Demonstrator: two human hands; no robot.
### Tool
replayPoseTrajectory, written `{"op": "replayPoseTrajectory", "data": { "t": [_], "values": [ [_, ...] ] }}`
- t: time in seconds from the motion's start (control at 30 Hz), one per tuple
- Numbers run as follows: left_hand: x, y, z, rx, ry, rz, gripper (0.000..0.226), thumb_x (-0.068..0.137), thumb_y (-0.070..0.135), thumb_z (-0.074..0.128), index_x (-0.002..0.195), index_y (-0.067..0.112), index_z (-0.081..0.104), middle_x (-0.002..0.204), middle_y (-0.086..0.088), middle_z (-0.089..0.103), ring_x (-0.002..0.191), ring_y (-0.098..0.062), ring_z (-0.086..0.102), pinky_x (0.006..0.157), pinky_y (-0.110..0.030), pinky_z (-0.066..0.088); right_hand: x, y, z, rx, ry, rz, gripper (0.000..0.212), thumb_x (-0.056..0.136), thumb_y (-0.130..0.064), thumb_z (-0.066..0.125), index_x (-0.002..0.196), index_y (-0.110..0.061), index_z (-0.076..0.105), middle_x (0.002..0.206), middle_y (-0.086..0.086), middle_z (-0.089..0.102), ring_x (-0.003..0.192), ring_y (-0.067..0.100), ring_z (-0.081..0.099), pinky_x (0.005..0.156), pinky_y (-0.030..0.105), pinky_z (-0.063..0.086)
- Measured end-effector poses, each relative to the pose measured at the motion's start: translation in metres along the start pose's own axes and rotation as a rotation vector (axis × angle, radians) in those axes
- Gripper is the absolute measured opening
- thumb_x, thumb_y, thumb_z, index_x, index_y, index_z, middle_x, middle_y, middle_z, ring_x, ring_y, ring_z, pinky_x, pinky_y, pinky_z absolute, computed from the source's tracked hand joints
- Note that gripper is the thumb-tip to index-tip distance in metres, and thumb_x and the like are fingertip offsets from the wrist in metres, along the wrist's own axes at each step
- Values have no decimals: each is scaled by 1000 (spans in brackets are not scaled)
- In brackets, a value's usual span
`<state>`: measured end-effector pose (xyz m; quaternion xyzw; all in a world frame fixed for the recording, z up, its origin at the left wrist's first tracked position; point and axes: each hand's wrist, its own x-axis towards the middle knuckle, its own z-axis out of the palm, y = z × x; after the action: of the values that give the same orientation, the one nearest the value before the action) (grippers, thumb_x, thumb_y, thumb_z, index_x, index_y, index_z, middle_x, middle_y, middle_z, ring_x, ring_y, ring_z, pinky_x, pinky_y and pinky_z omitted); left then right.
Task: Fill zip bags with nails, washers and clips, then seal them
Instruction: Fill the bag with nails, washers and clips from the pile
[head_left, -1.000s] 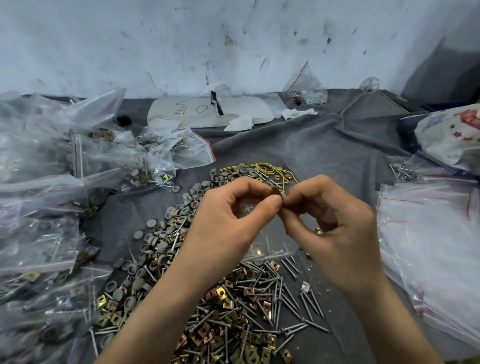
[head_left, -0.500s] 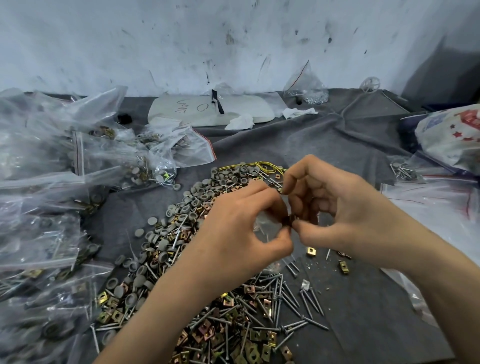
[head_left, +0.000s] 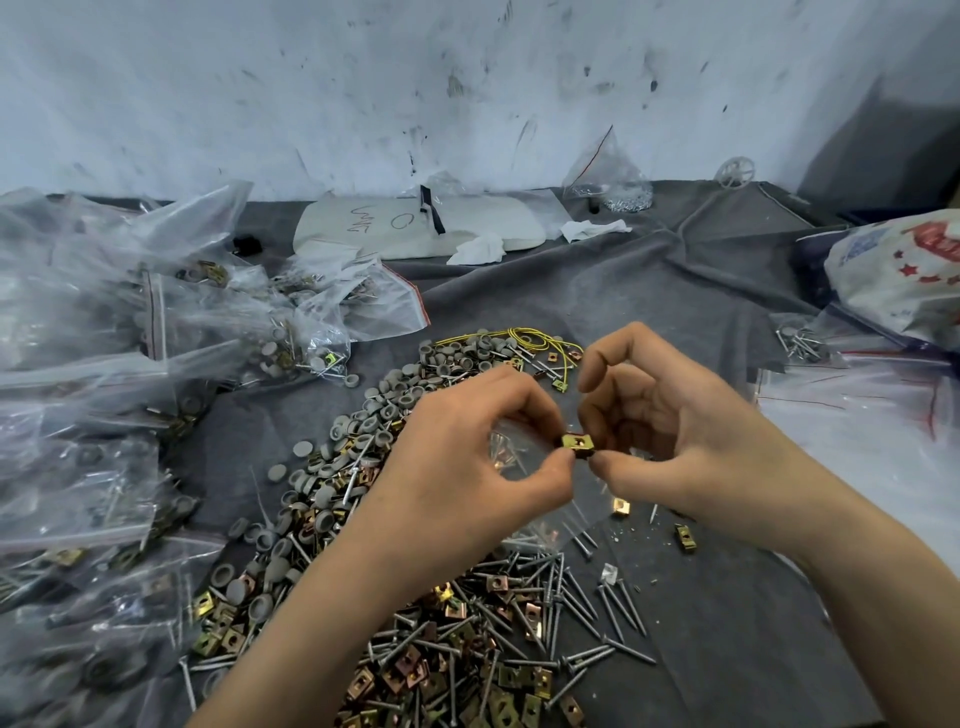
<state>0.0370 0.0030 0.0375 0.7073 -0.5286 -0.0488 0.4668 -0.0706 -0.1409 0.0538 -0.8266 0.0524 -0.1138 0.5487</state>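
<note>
Left hand (head_left: 467, 467) pinches the small clear plastic zip bag (head_left: 506, 453); at its mouth, the square brass metal clip (head_left: 577, 443) pinched by the right hand (head_left: 685, 441) now shows face-up.

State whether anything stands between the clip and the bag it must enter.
Nothing visible does. The right hand pinches the clip at the top edge of the bag, which the left hand holds. Whether its mouth is open cannot be told.
</note>
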Motion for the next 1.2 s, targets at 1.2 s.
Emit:
{"op": "replayPoseTrajectory", "data": {
  "t": [1.2],
  "values": [
    [0, -11, -1, 2, -251, -140, 8, 70, 9, 71, 71, 17, 69, 68, 10, 66, 63, 0, 59, 62, -15, 44, 7, 11, 16, 30, -85, 239, 24, 56, -7, 61, 71, -18, 46, 66, 3, 50, 60, 12, 40, 53, 27, 32]
  ]
}}
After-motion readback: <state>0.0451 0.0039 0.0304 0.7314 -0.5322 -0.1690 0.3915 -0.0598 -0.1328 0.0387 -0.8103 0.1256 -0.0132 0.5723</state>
